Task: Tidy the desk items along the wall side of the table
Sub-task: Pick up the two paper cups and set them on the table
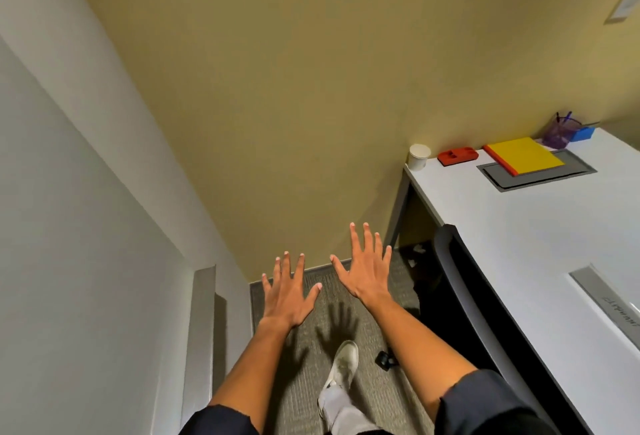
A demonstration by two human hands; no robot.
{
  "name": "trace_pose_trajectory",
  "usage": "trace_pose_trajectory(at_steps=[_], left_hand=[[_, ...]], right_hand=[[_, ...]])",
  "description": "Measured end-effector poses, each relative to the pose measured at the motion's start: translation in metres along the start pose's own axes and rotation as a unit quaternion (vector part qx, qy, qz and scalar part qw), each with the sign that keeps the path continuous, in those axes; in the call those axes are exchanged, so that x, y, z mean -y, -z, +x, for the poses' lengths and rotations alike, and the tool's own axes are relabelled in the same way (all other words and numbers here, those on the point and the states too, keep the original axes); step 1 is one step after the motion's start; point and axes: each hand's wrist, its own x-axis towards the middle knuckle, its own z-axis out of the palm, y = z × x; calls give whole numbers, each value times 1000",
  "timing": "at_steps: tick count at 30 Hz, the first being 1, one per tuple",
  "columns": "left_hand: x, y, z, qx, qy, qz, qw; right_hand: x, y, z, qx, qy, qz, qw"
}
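I have both hands out in front of me over the carpet, palms down, fingers straight and spread wide; neither the left hand [289, 291] nor the right hand [365, 270] holds anything. Everything I have to tidy lies up and to the right of my fingertips, well apart from them, in a row on the white table [519, 237] where it meets the yellow wall. Nearest my fingers is the white paper cup [419, 156] at the table's corner, then the red holder [458, 156] just beyond it, then the yellow notebook [524, 155] lying on a grey panel, its long side angled off the wall line, and farthest the purple pen cup [559, 133] touching or just beside the blue box [583, 133]. My right hand is plainly the nearer one, so I judge it should lead, reaching forward and rightward past the chair back [450, 254].
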Motion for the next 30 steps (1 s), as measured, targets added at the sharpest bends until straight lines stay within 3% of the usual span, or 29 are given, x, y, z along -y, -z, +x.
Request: trace_pose_trajectory(at_steps=[10,22,26,30], left_hand=[[-62,39,195,40,-68,1,997],[-175,20,367,88,-206,-16,974],[-211,12,419,169,-220,-120,953],[-239,1,465,188,-215,-181,941]], right_hand=[[-28,16,180,2,-122,55,991],[-126,53,298,-36,-292,122,948],[-164,54,329,-45,-311,188,931],[-192,53,366,-41,-339,291,894]])
